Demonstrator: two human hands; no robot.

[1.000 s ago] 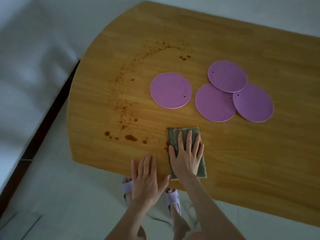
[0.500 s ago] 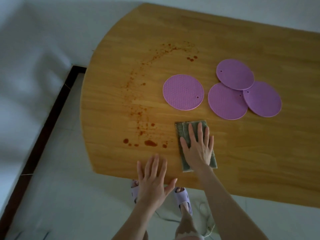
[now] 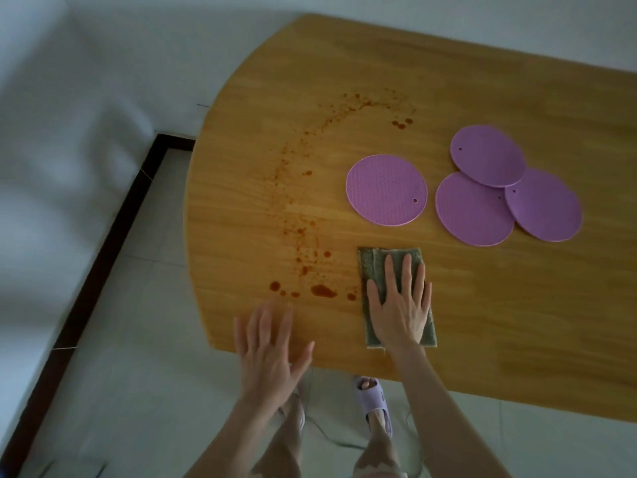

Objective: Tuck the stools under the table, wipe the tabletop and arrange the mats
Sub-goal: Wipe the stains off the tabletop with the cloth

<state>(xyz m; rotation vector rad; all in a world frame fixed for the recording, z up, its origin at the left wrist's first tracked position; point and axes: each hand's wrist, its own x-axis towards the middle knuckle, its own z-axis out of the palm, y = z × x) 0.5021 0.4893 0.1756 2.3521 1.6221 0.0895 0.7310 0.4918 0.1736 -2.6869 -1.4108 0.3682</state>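
R hand [image 3: 400, 307] flat on rect green cloth [image 3: 374, 262]

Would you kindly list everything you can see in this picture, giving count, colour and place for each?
Table: one, light wood, fills the upper right.
Mats: four, purple, round, on the table; one alone, three overlapping to its right.
Cloth: one, grey-green, flat near the table's near edge.
Stains: many, reddish-brown, in an arc on the table's left part.
Floor: pale tiles, lower left.
Skirting: one dark strip, between wall and floor.
Slippers: lilac, on the feet below the table edge.
Left hand: fingers spread, at the table's near edge, blurred.
Right hand: pressed flat on the cloth.
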